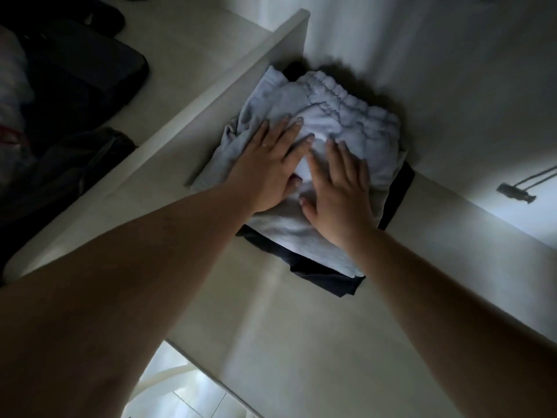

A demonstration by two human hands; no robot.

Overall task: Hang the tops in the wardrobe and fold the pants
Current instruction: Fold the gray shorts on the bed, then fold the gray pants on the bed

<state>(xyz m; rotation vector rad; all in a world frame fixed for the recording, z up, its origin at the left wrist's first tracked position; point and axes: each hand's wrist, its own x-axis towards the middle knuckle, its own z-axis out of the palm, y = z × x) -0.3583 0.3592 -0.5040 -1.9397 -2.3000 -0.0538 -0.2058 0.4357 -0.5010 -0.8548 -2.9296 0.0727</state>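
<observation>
Here, the folded pale blue pants (328, 122) lie on a white wardrobe shelf (301, 327), stacked on a dark folded garment (328, 279) whose edges show at 5 o'clock and 3 o'clock of the pile. The elastic waistband sits at 12 o'clock. The left hand (268, 167) and right hand (340, 194) press flat on the pants, fingers spread apart, clamped on nothing. A white divider panel (241, 86) stands touching the pile at 10 o'clock. Dark clothing (75, 86) lies beyond the panel, at 9 o'clock.
</observation>
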